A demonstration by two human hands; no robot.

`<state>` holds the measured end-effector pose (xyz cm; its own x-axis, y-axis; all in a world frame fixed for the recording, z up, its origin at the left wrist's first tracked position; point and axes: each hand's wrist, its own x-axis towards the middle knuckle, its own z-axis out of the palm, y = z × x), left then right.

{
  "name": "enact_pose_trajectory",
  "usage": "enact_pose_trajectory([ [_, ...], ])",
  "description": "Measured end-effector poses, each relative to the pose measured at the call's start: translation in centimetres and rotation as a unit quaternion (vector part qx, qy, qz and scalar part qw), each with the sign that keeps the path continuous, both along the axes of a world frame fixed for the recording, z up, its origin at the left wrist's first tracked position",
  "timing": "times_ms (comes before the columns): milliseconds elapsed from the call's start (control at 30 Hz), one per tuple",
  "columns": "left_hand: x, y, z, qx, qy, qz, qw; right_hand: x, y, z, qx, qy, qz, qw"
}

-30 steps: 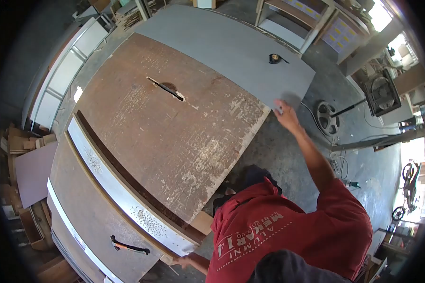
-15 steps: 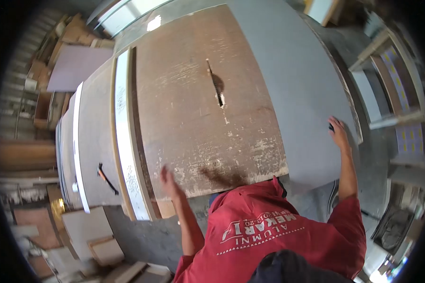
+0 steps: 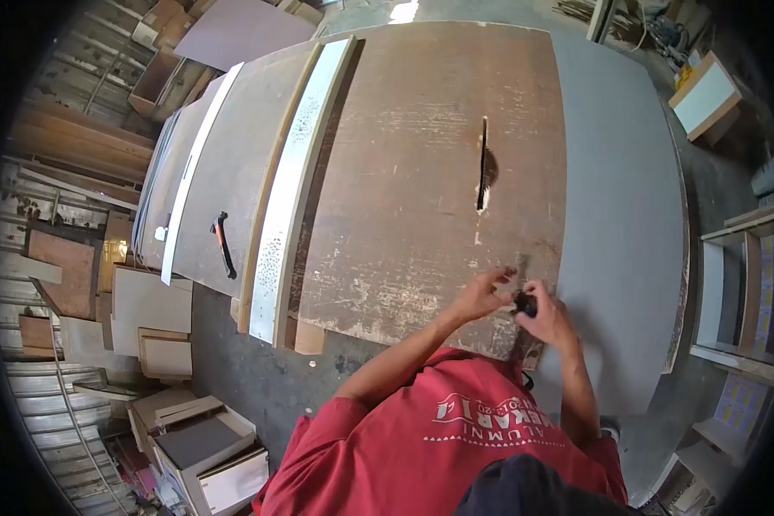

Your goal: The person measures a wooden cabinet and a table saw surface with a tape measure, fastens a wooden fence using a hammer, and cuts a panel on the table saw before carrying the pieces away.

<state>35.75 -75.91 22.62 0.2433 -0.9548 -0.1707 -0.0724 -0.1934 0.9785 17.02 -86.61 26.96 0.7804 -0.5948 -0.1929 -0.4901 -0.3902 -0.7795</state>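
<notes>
My right hand [image 3: 549, 320] is closed around a small dark object [image 3: 525, 303] over the near right edge of the worn brown board [image 3: 387, 215]. Its kind I cannot make out. Close beside it on the left is my left hand [image 3: 486, 294], fingers apart and slightly curved; whether a fingertip touches the dark object is unclear. Both hands are over the scuffed near corner of the board, which has a narrow dark slot [image 3: 483, 163] farther back. A smooth grey panel [image 3: 619, 198] lies along the board's right side.
A long pale metal-faced bar [image 3: 297, 163] runs across the brown surface on the left. Beyond it lie a black and orange hammer [image 3: 223, 245] and a white strip [image 3: 199, 163]. Boxes [image 3: 202, 456] and board offcuts stand at lower left; open wooden frames [image 3: 735, 292] stand at right.
My right hand has come left from the grey panel with the dark object. My left hand has moved right to meet it. The view has turned, so the table appears shifted.
</notes>
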Motion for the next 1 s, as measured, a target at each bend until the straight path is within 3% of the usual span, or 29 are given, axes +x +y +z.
enact_pose_trajectory([
  [33,0.6,0.1,0.3,0.015,-0.035,-0.048,0.998,2.2,0.7,2.0,-0.003,0.018,0.043,0.999],
  [67,1.5,0.2,1.7,0.032,0.003,-0.062,0.998,4.0,0.8,3.0,-0.006,0.036,0.085,0.996],
  [167,6.8,2.1,0.6,0.048,0.033,-0.002,0.998,7.9,0.5,2.7,-0.016,0.049,0.092,0.994],
  [200,8.4,2.4,2.6,0.055,0.029,-0.008,0.998,8.6,0.0,3.5,0.008,0.047,0.086,0.995],
  [300,17.0,4.6,3.2,-0.032,-0.129,-0.033,0.991,7.9,-3.8,2.3,-0.067,0.093,0.059,0.992],
  [367,27.1,6.7,-1.3,-0.107,-0.186,-0.010,0.977,5.9,-8.5,1.2,-0.044,0.095,-0.009,0.994],
  [433,35.9,9.0,-2.7,-0.064,-0.324,0.100,0.939,3.7,-12.9,-0.1,-0.206,0.083,-0.026,0.975],
  [500,44.6,11.4,-6.6,-0.041,-0.437,0.184,0.880,2.7,-16.4,-0.8,-0.238,0.164,-0.045,0.956],
  [567,47.1,11.8,-4.4,0.042,-0.553,0.158,0.817,3.4,-17.8,-2.2,-0.259,0.164,-0.060,0.950],
  [633,48.1,11.2,-5.4,0.106,-0.600,0.165,0.776,4.6,-18.6,-3.2,-0.280,0.164,-0.065,0.944],
  [833,50.1,11.1,-7.7,0.072,-0.536,0.174,0.823,7.9,-18.7,-5.9,-0.265,0.186,-0.097,0.941],
  [900,48.4,12.0,-6.4,-0.019,-0.448,0.279,0.849,7.9,-19.0,-6.9,-0.238,0.199,-0.079,0.948],
  [1000,44.0,17.3,-2.2,-0.012,-0.364,0.394,0.844,8.0,-18.8,-7.9,-0.238,0.189,-0.092,0.948],
])
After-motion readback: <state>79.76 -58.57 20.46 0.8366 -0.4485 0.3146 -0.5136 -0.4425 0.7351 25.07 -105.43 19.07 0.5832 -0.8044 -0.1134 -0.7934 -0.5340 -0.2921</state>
